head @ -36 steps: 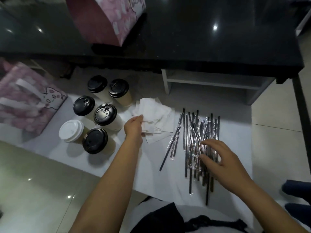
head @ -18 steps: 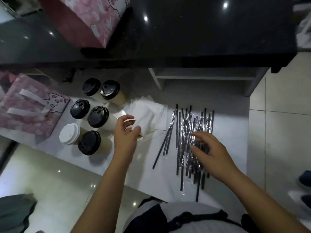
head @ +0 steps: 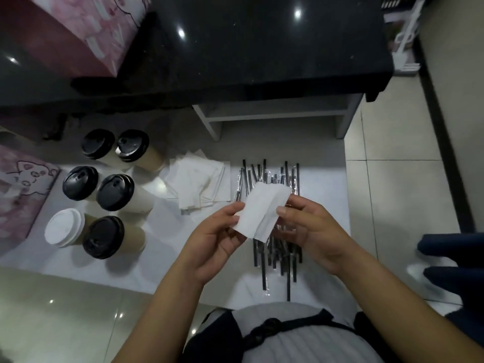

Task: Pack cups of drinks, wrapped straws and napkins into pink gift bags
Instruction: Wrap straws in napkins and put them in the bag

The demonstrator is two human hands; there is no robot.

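A white napkin (head: pixel 262 209) is held up between both hands above the pile of wrapped black straws (head: pixel 272 231). My left hand (head: pixel 217 238) pinches its left edge and my right hand (head: pixel 309 229) pinches its right edge. The loose stack of napkins (head: pixel 200 183) lies on the white sheet (head: pixel 322 184) to the left of the straws. Several lidded cups (head: pixel 115 192) stand further left, most with black lids and one with a white lid (head: pixel 64 226). A pink gift bag (head: pixel 23 189) lies at the far left, and another pink bag (head: pixel 78 30) stands on the black table.
The black glossy table (head: pixel 262 48) overhangs the far side, with a white shelf frame (head: pixel 275 113) under it. Tiled floor surrounds the sheet. Dark blue cloth (head: pixel 455 263) shows at the right edge. A white rack (head: pixel 403 35) stands at the top right.
My left hand lifted one napkin off the stack and carried it right over the straws. My right hand left the straws and took the napkin's other edge.
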